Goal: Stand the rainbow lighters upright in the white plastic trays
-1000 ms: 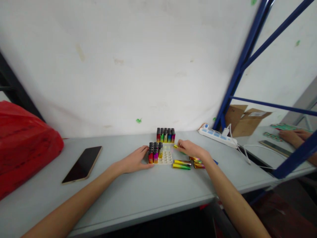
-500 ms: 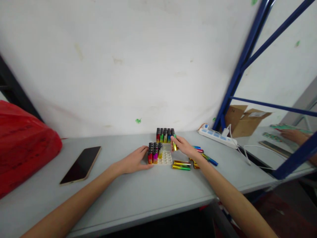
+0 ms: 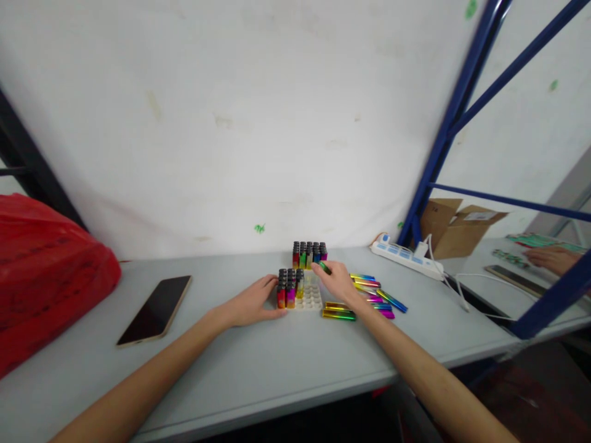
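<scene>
A white tray with round holes (image 3: 314, 299) sits on the table, with several black-topped lighters (image 3: 290, 289) standing upright in its left part. My left hand (image 3: 253, 303) lies along the tray's left side, thumb stretched toward the front corner and fingers apart near the lighters. Above the tray's back right part, my right hand (image 3: 338, 281) is closed round a shiny green lighter sleeve (image 3: 325, 267); only one end shows. A further block of upright lighters (image 3: 309, 253) stands behind. Several metallic coloured sleeves (image 3: 339, 314) lie to the right, some partly behind my right wrist.
A phone (image 3: 156, 309) lies on the left, beside a red plastic bag (image 3: 50, 277). On the right are a white power strip (image 3: 406, 256) with cables, a blue rack post (image 3: 436, 163) and an open cardboard box (image 3: 455, 227). Another person's hand (image 3: 551, 258) shows at far right.
My right hand has turned and lowered slightly, tilting the sleeve so that mostly its green end shows. More loose sleeves are uncovered beside my wrist. My left hand has stayed at the tray.
</scene>
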### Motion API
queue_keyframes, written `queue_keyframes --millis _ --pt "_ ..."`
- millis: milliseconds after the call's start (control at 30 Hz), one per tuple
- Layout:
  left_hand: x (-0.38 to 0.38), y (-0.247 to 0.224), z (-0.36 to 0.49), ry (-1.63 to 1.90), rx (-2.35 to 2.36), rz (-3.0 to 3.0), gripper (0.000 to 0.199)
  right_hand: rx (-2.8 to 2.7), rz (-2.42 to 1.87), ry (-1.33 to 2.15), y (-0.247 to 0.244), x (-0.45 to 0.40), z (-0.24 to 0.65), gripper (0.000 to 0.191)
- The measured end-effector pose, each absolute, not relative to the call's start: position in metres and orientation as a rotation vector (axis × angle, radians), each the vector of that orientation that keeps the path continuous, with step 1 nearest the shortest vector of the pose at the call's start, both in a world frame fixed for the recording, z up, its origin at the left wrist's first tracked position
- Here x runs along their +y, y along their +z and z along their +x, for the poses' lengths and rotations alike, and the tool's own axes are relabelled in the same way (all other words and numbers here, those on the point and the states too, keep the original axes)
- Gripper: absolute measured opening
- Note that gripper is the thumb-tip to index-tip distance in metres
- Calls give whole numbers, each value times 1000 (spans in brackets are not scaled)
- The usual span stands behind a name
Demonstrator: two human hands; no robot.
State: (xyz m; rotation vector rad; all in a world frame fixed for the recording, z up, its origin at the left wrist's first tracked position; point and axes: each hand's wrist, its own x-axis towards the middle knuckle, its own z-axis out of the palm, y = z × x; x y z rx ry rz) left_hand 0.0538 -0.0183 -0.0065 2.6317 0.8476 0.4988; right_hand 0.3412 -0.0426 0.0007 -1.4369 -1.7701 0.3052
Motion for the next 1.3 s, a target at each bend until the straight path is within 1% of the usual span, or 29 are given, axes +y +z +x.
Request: queue_keyframes --millis 133,267,400,467,567,700,900,1100,1300 --pt "-18 -7 54 476 885 2617 72 -1702 -1432 290 -1 -41 339 46" --pt "-18 -6 54 466 883 2611 73 -1738 -1366 290 -2 -41 343 46" --pt "-18 -7 53 504 863 2624 72 -1897 -1284 439 1 -44 346 44" --pt "-18 -8 53 505 866 2634 73 -2007 -1242 395 3 -47 347 46" --pt "-17 -9 53 479 874 2651 73 -2172 -1241 199 8 -52 347 55" --pt "-16 -10 54 479 887 2633 74 -2313 -1314 161 12 -59 344 64" --pt "-15 -12 53 489 877 2625 76 -2299 -1228 153 7 -60 334 60" --pt "-16 -10 53 475 891 2610 76 -2442 -1252 144 2 -55 332 56" --pt "-13 -13 52 470 886 2641 78 -2546 -1373 122 11 -60 333 61"
